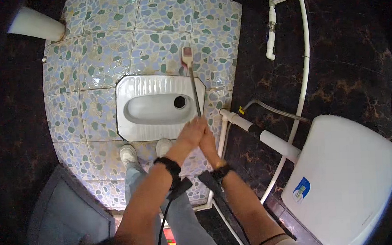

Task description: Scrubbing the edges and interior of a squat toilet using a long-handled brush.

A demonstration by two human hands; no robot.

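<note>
Both my left hand (190,133) and my right hand (209,140) are closed around the handle of a long-handled brush (194,89), close together near the right front corner of a white squat toilet (143,133). The handle crosses over the toilet's right side. Beyond the pan, the brush's pale head (187,54) is over the patterned floor tiles (162,51); whether its bristles touch them cannot be told. The toilet's round drain hole (180,102) lies left of the handle. Black straps are around both wrists.
A white plastic cistern (342,178) stands at the right, joined to a thick flush pipe (278,143). Thin white pipes (304,73) run along the dark marbled wall. A wide white pipe (38,26) rises at the upper left. A grey door (71,209) is at the lower left.
</note>
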